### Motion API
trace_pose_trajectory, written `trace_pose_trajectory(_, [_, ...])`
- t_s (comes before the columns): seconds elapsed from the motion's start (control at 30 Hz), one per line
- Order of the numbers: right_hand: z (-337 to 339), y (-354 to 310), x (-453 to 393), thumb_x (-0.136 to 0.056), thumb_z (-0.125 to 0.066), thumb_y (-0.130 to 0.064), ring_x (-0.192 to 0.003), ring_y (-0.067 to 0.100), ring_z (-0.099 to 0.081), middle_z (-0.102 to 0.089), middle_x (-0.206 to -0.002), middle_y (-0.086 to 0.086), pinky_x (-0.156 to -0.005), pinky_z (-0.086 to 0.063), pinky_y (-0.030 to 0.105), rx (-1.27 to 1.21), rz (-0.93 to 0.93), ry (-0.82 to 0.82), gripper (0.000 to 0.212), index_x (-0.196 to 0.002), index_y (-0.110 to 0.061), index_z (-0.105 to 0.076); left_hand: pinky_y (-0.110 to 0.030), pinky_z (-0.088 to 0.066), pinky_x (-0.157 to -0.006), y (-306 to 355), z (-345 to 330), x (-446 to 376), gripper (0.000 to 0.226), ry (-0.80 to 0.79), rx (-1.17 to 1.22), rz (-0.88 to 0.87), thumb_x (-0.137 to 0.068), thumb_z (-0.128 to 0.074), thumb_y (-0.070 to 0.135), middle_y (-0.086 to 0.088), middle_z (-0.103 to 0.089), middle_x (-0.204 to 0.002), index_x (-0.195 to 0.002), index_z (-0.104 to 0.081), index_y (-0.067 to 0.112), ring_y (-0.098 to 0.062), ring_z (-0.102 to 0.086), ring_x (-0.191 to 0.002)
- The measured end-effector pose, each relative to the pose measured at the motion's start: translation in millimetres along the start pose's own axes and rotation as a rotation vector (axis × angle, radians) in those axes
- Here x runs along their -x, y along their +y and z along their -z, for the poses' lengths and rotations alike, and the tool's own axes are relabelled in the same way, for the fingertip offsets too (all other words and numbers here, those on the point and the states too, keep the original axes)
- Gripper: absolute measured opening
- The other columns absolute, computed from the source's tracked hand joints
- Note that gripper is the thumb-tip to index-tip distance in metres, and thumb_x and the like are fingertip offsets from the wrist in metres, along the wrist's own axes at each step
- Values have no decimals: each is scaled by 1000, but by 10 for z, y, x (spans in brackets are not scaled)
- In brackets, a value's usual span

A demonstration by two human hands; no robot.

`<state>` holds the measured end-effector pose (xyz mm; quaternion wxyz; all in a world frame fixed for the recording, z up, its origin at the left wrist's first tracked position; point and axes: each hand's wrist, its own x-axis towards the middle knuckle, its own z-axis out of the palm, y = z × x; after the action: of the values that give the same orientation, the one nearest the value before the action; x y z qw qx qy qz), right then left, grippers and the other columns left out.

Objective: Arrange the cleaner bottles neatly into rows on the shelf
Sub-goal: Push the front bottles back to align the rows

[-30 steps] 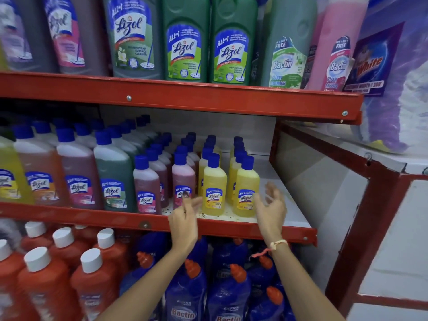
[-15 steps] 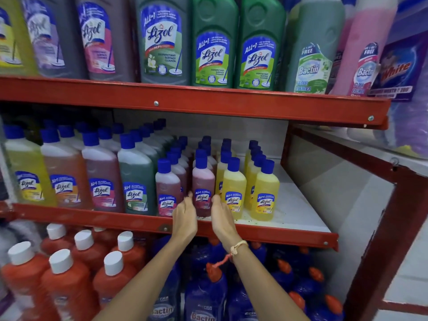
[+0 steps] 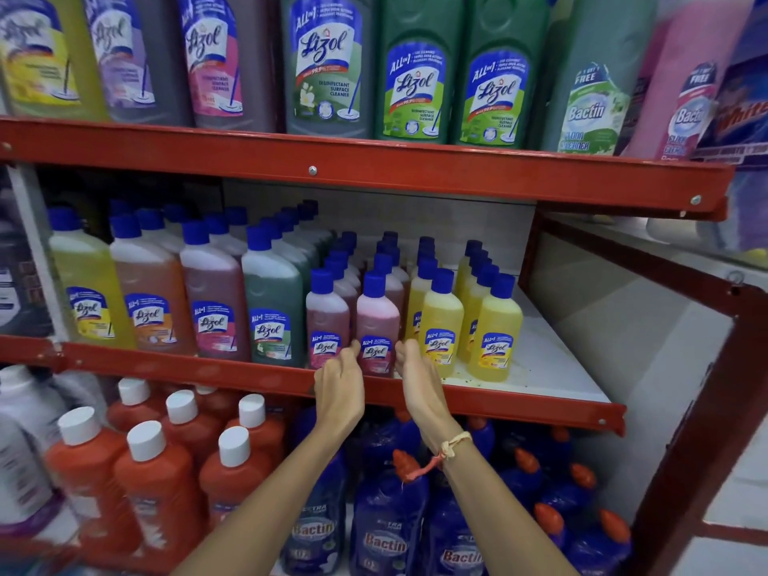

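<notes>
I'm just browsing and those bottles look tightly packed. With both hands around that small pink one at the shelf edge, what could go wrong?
1. The pink bottle stands right at the red shelf lip; a pull from the left hand or right hand might tip it off onto the blue bottles below.
2. The yellow bottle stands close beside the right hand; a nudge could knock it and topple its row.

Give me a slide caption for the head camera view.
Both hands, left and right, flank a small pink Lizol bottle at the middle shelf's front edge.
</notes>
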<state>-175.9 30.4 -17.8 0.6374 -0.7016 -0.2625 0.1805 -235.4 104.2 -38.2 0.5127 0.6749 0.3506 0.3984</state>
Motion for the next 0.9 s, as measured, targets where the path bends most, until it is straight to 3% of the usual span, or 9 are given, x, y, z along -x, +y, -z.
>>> trace_pose_trajectory(0.13, [6,-22,46,-96,-28,-39,-113,21,-61,-68,-113,1,-100,-44,40,19,-22,11,54,-115,2,-58,-47,-35,-110,59,27,39,56,11,-11,12,-89,-22,37,-19,-64,-125,-116,-64,12,-32,-52,-123])
trace_pose_trajectory(0.23, [-2,-4,41,-94,-29,-42,-92,17,-64,-70,-94,1,-89,-46,35,53,-23,25,52,-105,-8,-66,-45,-35,-108,67,29,46,49,18,-13,17,-96,-26,28,-21,-64,-125,-114,-64,4,-33,-52,-122])
trace_pose_trajectory(0.33, [6,6,30,-93,-30,-44,-86,17,-65,-74,-90,2,-76,-46,32,89,-21,12,52,-93,-12,-71,-49,-38,-104,92,37,86,48,19,-36,1,-97,-26,25,-25,-65,-118,-109,-65,0,-37,-55,-115])
trace_pose_trajectory(0.43, [43,16,48,-94,-31,-42,-72,14,-59,-70,-80,3,-66,-42,31,104,-8,3,44,-75,-15,-61,-46,-37,-104,61,45,107,47,19,-57,-14,-98,-25,24,-23,-66,-118,-110,-65,3,-37,-54,-116])
trace_pose_trajectory(0.53, [78,16,49,-95,-31,-40,-71,13,-58,-67,-78,1,-61,-41,28,87,8,2,43,-79,-15,-62,-46,-35,-109,-36,34,81,45,-5,-85,-5,-97,-24,22,-20,-63,-127,-120,-61,10,-36,-51,-123])
trace_pose_trajectory(0.67, [98,31,39,-95,-31,-38,-105,23,-65,-73,-105,6,-88,-48,36,54,-5,24,53,-110,0,-65,-43,-41,-106,-113,-1,205,50,93,-58,-60,-92,-24,27,-14,-69,-119,-118,-65,14,-30,-58,-118])
trace_pose_trajectory(0.73, [164,73,15,-95,-32,-39,-106,32,-64,-70,-109,18,-92,-48,44,59,18,158,57,-106,7,-64,-37,-46,-103,-57,-58,355,52,132,-13,-176,-88,-25,28,-9,-74,-110,-109,-70,13,-21,-65,-110])
trace_pose_trajectory(0.83, [359,131,-35,-95,-36,-34,-70,34,-57,-64,-71,19,-62,-44,35,73,71,353,54,-77,6,-67,-36,-49,-100,32,-267,374,48,-28,45,-182,-90,-27,30,-3,-74,-105,-106,-70,15,-16,-67,-103])
trace_pose_trajectory(0.9, [482,156,-85,-96,-34,-30,-64,25,-46,-51,-62,9,-59,-35,34,93,71,387,48,-62,-5,-57,-43,-49,-99,95,-429,289,45,-132,59,-100,-91,-28,35,-4,-72,-101,-100,-68,19,-19,-65,-100])
